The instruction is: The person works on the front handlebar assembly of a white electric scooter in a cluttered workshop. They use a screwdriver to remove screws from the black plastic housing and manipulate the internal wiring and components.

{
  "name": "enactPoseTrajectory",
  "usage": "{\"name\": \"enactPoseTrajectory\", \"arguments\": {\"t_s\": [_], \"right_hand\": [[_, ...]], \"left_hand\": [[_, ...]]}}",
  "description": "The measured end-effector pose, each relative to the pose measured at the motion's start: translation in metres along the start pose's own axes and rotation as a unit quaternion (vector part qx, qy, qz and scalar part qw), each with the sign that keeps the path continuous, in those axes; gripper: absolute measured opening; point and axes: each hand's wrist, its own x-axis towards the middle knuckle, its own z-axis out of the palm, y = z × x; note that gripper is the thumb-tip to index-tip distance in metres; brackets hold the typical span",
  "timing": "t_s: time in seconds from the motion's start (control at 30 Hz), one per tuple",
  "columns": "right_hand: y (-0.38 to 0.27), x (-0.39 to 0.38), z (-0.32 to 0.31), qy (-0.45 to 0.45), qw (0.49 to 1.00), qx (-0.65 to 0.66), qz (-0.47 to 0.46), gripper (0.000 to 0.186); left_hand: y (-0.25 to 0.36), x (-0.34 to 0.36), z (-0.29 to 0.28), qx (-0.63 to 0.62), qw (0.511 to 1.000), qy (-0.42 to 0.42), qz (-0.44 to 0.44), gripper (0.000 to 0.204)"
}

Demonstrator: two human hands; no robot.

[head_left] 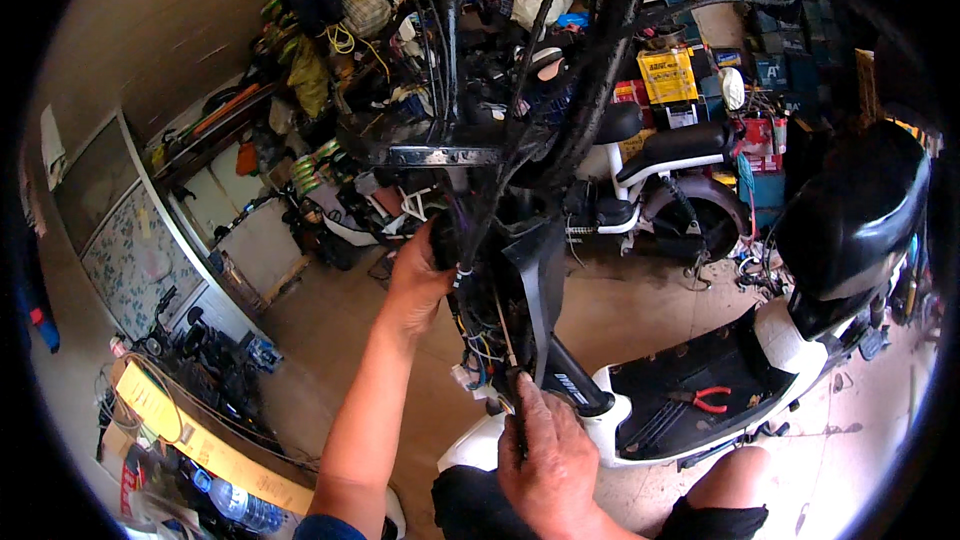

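Here's the right hand (545,455), clamped round the dark handle of a slim screwdriver with a pale metal shaft (508,340); its long axis runs nearly upright, top leaning slightly left, pointing up into the open black plastic front column (540,280) of a white scooter. The left hand (420,280) is curled against the column's left side, fingertips hidden, so its grip I cannot tell. Loose thin wires (478,345) dangle between them. On the scooter's black footboard (655,380) lie red-handled pliers (712,400). Lower left, a bluish clear plastic bottle (245,508), contents unclear; far right, a yellow cardboard box (668,75) sits in a stack, its inside unseen. Tan floor (330,340) below, heaped clutter (480,30) behind!
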Motion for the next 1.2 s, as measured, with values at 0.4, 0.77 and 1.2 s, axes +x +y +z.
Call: {"name": "enactPoseTrajectory", "arguments": {"t_s": [0.4,0.77,1.2], "right_hand": [[0.005,0.005,-0.003,-0.054,0.997,-0.032,0.033,0.051],[0.0,-0.005,-0.002,-0.06,0.997,-0.014,0.051,0.061],[-0.003,0.012,-0.002,-0.043,0.992,-0.104,-0.058,0.053]], "left_hand": [[0.003,0.003,0.003,-0.006,1.0,-0.016,0.014,0.07],[-0.003,-0.003,-0.009,0.057,0.998,0.023,-0.002,0.069],[0.018,-0.007,0.001,0.193,0.98,0.046,0.028,0.069]]}}
